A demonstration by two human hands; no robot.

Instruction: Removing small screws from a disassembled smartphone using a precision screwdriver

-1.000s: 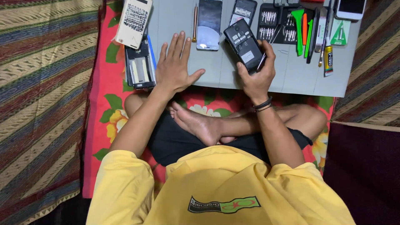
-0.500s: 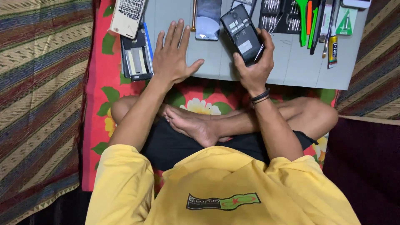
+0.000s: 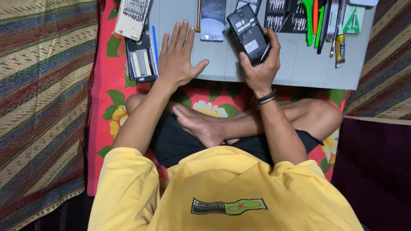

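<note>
Your right hand (image 3: 259, 70) has the black opened phone with its back cover off (image 3: 248, 33) clamped between thumb and curled fingers, tilted up off the flat grey work mat (image 3: 295, 68). Compared with a second ago it sits higher and a little further from you, so the exposed back, with its small metal shields and pale sticker, now faces you squarely; that reads as you settling in to inspect the internals rather than putting the phone down. Your left hand (image 3: 177, 57) has hardly moved: it lies flat on the mat, palm down, fingers spread wide and holding nothing, just beside a dark phone frame with a pale battery (image 3: 140, 64) that rests half on the red floral cloth (image 3: 107, 98).

The mat looks smooth and matt, with a straight cut near edge. Beyond your left fingertips lies a glossy glass-fronted phone (image 3: 212, 19), face up and reflective. At the far left corner is a cream-coloured keypad handset (image 3: 132, 17), hard plastic with a dense grid of keys. To the right sit a black tray of screwdriver bits (image 3: 280, 17), green and orange plastic pry tools (image 3: 312, 21), and what may be a small glue tube (image 3: 340, 49), though it is too small to be sure.
</note>
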